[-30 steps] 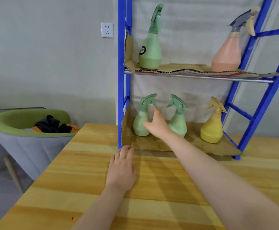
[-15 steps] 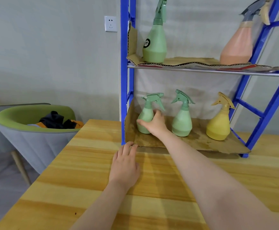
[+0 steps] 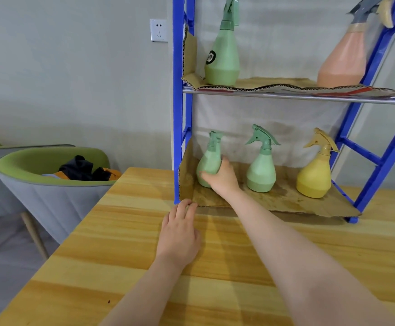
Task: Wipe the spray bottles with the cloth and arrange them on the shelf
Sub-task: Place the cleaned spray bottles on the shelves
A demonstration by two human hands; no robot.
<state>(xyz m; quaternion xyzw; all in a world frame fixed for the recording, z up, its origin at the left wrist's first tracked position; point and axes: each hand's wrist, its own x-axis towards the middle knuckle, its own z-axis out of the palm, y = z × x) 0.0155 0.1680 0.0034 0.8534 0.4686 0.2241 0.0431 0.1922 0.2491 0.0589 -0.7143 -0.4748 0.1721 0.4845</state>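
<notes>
A blue metal shelf (image 3: pixel 177 114) stands on the wooden table (image 3: pixel 126 243), its levels lined with cardboard. On the lower level stand a small green spray bottle (image 3: pixel 209 158), a second green bottle (image 3: pixel 261 170) and a yellow bottle (image 3: pixel 315 175). My right hand (image 3: pixel 222 178) wraps around the base of the leftmost green bottle, whose nozzle points toward me. My left hand (image 3: pixel 180 234) lies flat on the table, fingertips at the cardboard's front edge. The upper level holds a tall green bottle (image 3: pixel 222 57) and a pink bottle (image 3: pixel 343 62). No cloth is visible.
A green and grey chair (image 3: pixel 50 184) with dark clothing in its seat stands left of the table. A wall socket (image 3: pixel 159 30) sits left of the shelf post. The shelf's diagonal blue braces run down the right side.
My right hand slid down from the bottle's neck to its base and closed around it. The bottle's nozzle turned from pointing right to facing me. My left hand stayed put.
</notes>
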